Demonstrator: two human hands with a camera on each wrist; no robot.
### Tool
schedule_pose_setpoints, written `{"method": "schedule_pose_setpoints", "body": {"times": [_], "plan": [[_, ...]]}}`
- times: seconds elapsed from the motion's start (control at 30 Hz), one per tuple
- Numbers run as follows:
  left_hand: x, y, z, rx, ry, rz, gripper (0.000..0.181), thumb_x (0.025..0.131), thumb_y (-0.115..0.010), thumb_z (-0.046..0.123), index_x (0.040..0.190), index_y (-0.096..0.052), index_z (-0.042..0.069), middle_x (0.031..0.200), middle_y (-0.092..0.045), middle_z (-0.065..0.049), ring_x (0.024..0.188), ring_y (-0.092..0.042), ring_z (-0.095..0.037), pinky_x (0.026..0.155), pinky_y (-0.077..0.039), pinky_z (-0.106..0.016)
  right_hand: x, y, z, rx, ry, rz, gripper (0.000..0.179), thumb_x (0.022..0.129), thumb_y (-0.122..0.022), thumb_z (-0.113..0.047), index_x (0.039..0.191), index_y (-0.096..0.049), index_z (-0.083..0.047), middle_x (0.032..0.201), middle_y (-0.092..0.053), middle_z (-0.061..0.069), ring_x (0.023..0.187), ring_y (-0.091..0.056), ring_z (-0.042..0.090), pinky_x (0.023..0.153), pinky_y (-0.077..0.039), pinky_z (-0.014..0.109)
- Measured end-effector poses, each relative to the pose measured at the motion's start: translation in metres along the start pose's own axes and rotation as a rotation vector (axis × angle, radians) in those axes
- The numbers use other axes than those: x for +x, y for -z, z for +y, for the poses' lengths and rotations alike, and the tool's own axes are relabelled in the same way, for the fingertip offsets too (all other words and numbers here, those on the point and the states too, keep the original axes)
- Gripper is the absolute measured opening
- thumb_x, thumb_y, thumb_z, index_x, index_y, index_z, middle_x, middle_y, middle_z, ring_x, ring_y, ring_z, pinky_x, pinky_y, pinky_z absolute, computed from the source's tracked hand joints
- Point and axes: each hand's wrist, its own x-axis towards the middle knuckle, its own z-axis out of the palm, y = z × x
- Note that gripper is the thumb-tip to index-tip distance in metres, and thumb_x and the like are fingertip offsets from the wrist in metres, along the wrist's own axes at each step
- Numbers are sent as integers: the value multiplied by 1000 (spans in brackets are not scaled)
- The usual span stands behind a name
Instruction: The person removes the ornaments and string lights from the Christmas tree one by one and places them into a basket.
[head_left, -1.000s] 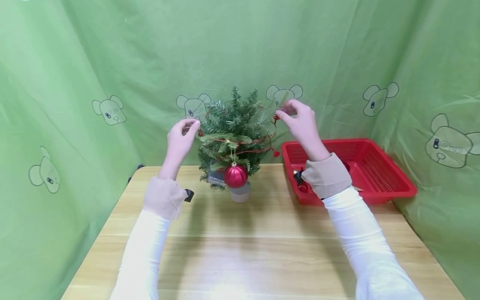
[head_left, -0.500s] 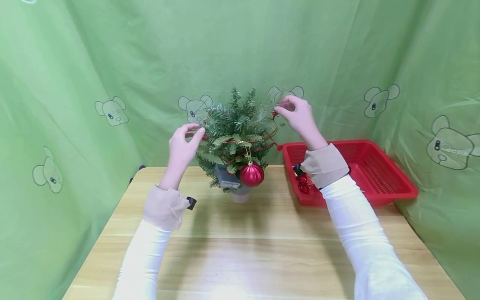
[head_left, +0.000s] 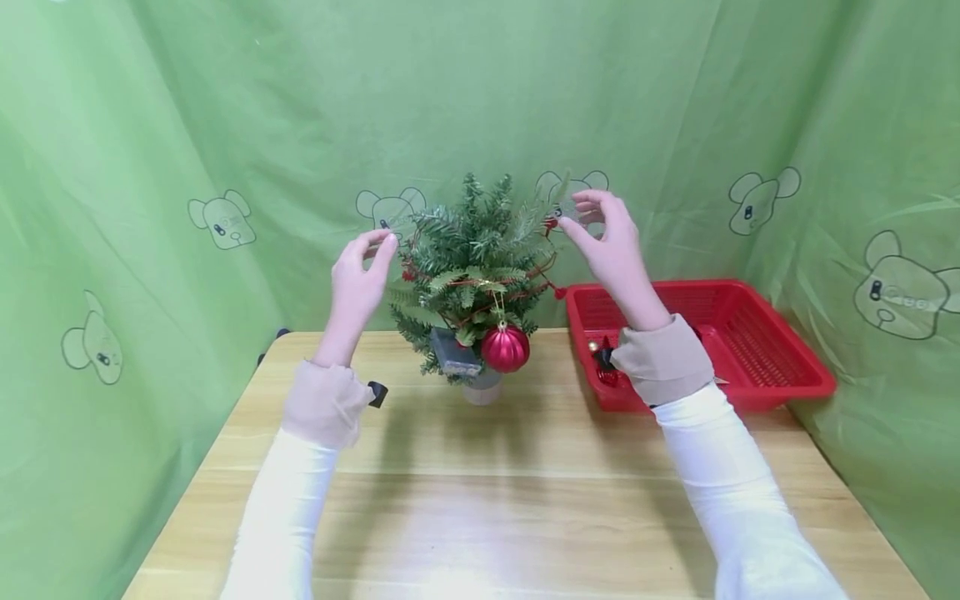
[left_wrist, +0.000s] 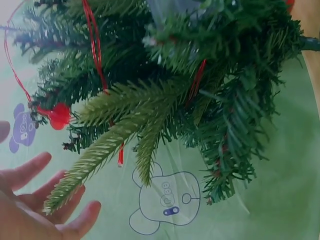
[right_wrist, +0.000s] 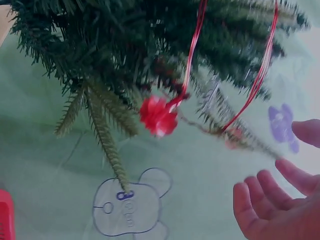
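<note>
A small green Christmas tree (head_left: 480,242) stands in a pale pot (head_left: 482,388). Red wire (left_wrist: 95,45) winds round its branches and bears red flower-like pieces (right_wrist: 158,116). On the front hang a shiny red ball ornament (head_left: 506,348) and a dark grey box (head_left: 454,353). My left hand (head_left: 362,279) is at the tree's left side, its fingers loose beside a branch tip in the left wrist view; it grips nothing. At the upper right, my right hand (head_left: 615,250) has its fingers apart near another branch tip, holding nothing.
A red plastic basket (head_left: 806,382) stands right of the tree, with small dark and red items (head_left: 606,362) inside, partly hidden by my right sleeve. Green curtain (head_left: 480,83) closes in the back and sides of the wooden table (head_left: 465,508).
The tree has turned, carrying the ball and grey box rightward. My left hand went inward, then drew back left. My right hand has spread its fingers and shifted slightly right, off the red flower piece.
</note>
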Motion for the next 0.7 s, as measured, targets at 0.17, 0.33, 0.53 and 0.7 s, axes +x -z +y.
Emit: {"method": "schedule_pose_setpoints", "body": {"times": [0.17,0.33,0.53,0.7], "plan": [[10,0,4,11,-8,-65,51,97,-50,51,136,-54,19,142,-54,-3,127,-52,-23,107,-44,-46,-21,-4,-10,-106,156,-51,46,94,-63,-26,134,-53,-6,137,-49,14,127,-44,28,106,-39,50],[16,-2,8,36,-6,-112,50,97,-50,50,137,-54,21,143,-54,-3,127,-54,-24,106,-46,-47,-36,-11,-13,-219,274,-176,46,92,-67,-26,134,-55,-9,141,-49,17,135,-37,36,115,-27,58],[16,-4,6,77,-13,-150,46,97,-52,47,132,-60,18,139,-59,-5,122,-59,-25,102,-50,-45,-42,-16,-13,-292,316,-257,38,92,-67,-27,127,-62,-11,137,-54,16,132,-41,38,111,-29,60],[11,-3,5,75,-4,-139,42,99,-53,41,128,-62,13,132,-63,-10,116,-62,-26,101,-51,-43,-42,-17,-14,-317,306,-277,32,92,-66,-26,119,-67,-7,131,-59,15,128,-46,37,110,-33,58]]}}
